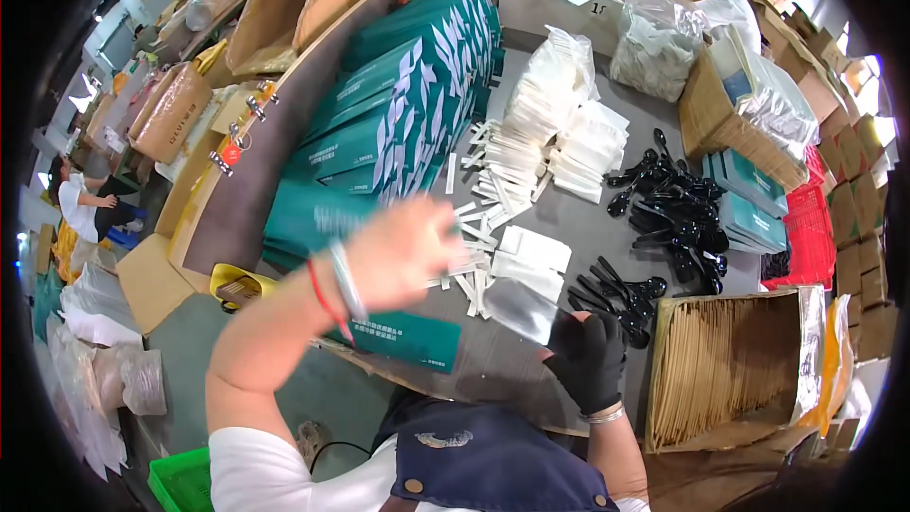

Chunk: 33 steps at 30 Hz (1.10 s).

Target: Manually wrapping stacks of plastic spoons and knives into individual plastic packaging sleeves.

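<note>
Gloved right hand (588, 363) grips translucent pouch (519, 310) near black spoon heap (675, 215)

The right hand, in a black glove, has its fingers closed on one edge of the pouch, which is left of the black spoon heap and on its near side. A smaller spoon cluster (626, 301) sits just beside the glove. Further left of the heap, the left hand (412, 251), bare and blurred, is over the bench (595, 232); whether it holds anything cannot be told. Narrow white strips (471, 296) scatter left of the heap, flat white packets (536, 251) between. Far left of it lean teal printed bags (374, 128). Right of it are teal packs (749, 218) and a red crate (810, 228); toward its near right, a cardboard box (789, 398) holds brown sheets (716, 370).
</note>
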Available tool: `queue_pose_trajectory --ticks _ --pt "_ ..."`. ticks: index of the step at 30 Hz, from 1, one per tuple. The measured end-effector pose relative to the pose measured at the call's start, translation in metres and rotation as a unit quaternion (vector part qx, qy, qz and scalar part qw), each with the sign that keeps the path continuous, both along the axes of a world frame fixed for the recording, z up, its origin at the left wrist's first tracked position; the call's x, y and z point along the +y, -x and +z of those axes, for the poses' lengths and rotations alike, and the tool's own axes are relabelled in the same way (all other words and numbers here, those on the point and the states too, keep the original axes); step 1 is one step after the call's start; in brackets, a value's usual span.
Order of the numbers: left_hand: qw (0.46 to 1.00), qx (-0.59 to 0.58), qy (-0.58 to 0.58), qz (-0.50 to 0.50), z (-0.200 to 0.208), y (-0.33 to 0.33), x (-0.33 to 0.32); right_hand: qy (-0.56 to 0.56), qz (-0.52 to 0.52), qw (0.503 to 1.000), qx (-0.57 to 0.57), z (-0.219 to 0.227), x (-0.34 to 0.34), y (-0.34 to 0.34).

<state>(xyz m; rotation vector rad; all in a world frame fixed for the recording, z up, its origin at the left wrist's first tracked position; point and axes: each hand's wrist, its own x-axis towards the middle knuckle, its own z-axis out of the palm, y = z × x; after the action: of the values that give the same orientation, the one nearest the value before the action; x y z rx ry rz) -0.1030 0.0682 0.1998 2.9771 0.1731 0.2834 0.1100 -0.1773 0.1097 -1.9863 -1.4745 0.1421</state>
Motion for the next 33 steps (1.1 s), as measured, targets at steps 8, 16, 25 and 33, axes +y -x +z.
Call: queue_pose_trajectory --ticks 8,16,25,33 --pt "0.948 -0.19 0.048 0.252 -0.043 0.012 0.054 0.026 0.009 1.0 -0.007 -0.017 -0.002 -0.001" --pt "0.913 0.056 0.153 0.374 -0.165 0.035 -0.119 0.095 0.042 0.994 -0.04 -0.019 -0.012 -0.002" --pt "0.866 -0.006 0.191 0.462 -0.187 0.041 -0.128 0.187 0.089 0.973 -0.101 -0.022 -0.012 0.01" --pt "0.868 -0.034 0.22 0.444 -0.185 0.04 -0.124 0.221 0.146 0.964 -0.035 -0.047 0.003 0.042"
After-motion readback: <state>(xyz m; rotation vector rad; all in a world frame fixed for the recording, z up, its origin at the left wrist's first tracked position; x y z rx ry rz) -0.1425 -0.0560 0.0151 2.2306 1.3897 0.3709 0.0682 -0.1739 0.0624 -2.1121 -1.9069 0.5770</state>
